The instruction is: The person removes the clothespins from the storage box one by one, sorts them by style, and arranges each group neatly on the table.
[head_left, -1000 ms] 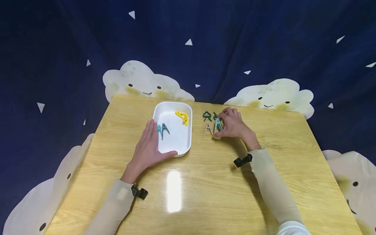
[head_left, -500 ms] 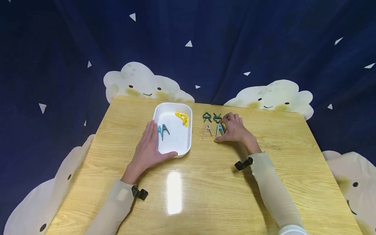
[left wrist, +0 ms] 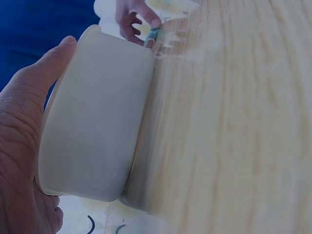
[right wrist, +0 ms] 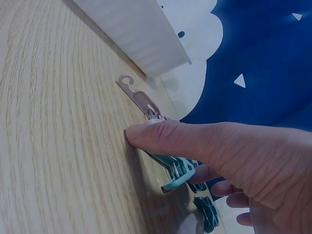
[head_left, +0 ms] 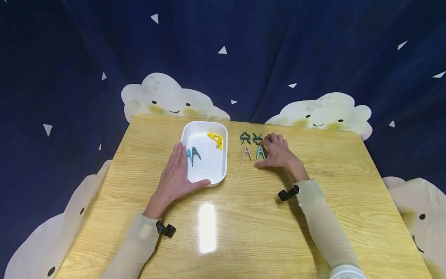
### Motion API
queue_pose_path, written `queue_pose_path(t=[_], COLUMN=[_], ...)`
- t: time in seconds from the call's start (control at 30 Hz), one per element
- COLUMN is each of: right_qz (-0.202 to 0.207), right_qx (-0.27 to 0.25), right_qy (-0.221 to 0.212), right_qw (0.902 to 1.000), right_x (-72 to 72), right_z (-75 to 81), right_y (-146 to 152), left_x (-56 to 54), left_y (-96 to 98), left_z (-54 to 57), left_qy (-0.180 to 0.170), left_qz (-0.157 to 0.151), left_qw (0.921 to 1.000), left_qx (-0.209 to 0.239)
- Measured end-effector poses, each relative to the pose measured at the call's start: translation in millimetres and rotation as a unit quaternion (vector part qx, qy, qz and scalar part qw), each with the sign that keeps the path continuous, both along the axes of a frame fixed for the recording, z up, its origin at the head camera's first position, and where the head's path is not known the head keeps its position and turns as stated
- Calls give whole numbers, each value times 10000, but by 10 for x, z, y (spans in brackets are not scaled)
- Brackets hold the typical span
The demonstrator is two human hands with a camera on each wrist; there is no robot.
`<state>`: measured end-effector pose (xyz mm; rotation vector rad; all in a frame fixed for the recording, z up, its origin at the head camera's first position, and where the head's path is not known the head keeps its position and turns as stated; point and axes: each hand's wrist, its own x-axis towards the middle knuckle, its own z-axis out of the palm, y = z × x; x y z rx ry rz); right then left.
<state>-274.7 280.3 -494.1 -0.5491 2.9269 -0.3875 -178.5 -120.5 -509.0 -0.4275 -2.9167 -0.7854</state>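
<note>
Dark blue curtain [head_left: 244, 50], white triangles and smiling clouds printed on it, surrounds the far and side edges of the wood-grain tabletop [head_left: 244, 221]. Patch of glare left of centre, toward the near edge.

Two beige sleeves come in from the near edge.

White tray [head_left: 210, 168]: close to the tabletop's far edge, left of its middle, flat on the wood.

Left hand [head_left: 177, 170]: fingers straight along the tray's left wall, thumb stretched along its near side; touching, not clenched.

Right hand [head_left: 278, 153]: thumb and a finger pinch the light teal clip [right wrist: 183, 171] end to end, low at the tabletop. Other fingers loosely bent.

Black wrist camera on each wrist.

Clips on the wood, right of the tray, toward the middle of the far edge: left dark green clip [head_left: 245, 138] and right dark green clip [head_left: 257, 138] nearest that edge; pink clip [head_left: 246, 152] one row nearer, the light teal one just right of it.

In the tray: yellow clips [head_left: 216, 139], exact count unclear, by the far right corner; grey-green clip [head_left: 194, 150] and light blue clip [head_left: 189, 153] together at the left wall.
</note>
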Motion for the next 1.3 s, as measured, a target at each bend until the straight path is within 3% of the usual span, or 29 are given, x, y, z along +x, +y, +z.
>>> queue_pose_path(t=[0.37, 0.53, 0.93, 1.13, 1.3], right_qz=[-52, 35, 600, 1095, 1488], right_qx=[-231, -626, -1776, -1850, -1753], right_qy=[84, 287, 1126, 1619, 1672], right_qw=[9997, 9976, 9758, 9631, 9587], right_x=[6, 51, 217, 259, 279], right_z=[138, 220, 308, 365, 404], right_y=[-3, -106, -601, -969, -1247], left_x=[8, 6, 9, 11, 1], left_y=[2, 8, 0, -7, 1], left_z=[1, -1, 2, -1, -6], left_qy=[-7, 9, 5, 12, 62], left_qz=[-10, 6, 43, 18, -11], left_qw=[10000, 10000, 9999, 10000, 9999], left_qx=[-39, -66, -91, -94, -153])
